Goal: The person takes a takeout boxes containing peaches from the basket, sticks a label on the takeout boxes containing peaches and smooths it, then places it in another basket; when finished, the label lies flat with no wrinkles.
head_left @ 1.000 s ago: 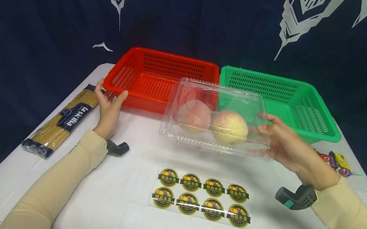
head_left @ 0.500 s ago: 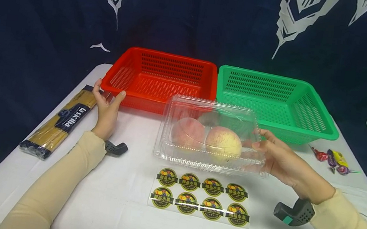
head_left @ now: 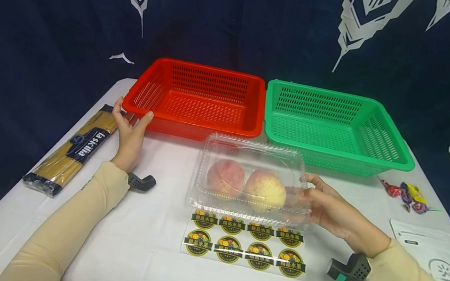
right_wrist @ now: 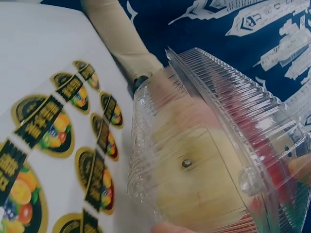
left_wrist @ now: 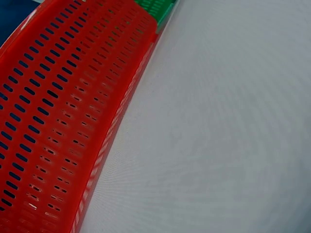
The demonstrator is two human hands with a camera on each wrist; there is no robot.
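Two peaches [head_left: 247, 181] sit in a clear box [head_left: 250, 177], closed, just in front of the red basket [head_left: 196, 99] and the green basket [head_left: 337, 127]. The right hand [head_left: 327, 208] grips the box's right end, fingers curled round it, above the sticker sheet [head_left: 245, 247] on the worktop [head_left: 142, 253]. The left hand [head_left: 130, 130] holds the red basket's near left corner, thumb on its rim. Left of that basket lies a spaghetti pack [head_left: 74, 149].

Head view overlooks the table [head_left: 143, 243]; wrist views sit close, sharing its white surface.
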